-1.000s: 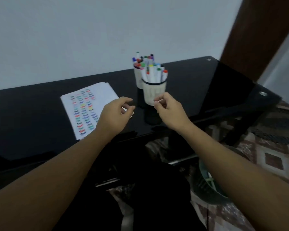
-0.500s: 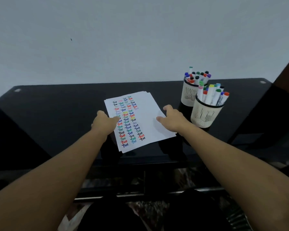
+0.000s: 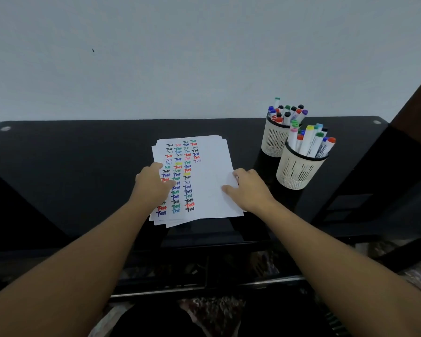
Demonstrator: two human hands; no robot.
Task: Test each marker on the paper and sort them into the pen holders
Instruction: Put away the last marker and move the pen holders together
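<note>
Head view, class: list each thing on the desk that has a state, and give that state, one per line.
Paper stack: flat on the desk, sheets slightly fanned, top sheet partly filled with coloured "Test" marks.
Near holder: upright, full of capped markers.
Far holder: upright, full of capped markers.
Left hand: resting on paper, empty.
Right hand: resting on paper, empty.

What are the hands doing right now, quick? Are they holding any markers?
Left hand: open, resting flat on the paper, no marker.
Right hand: open, fingers on the paper's right edge, no marker.
</note>
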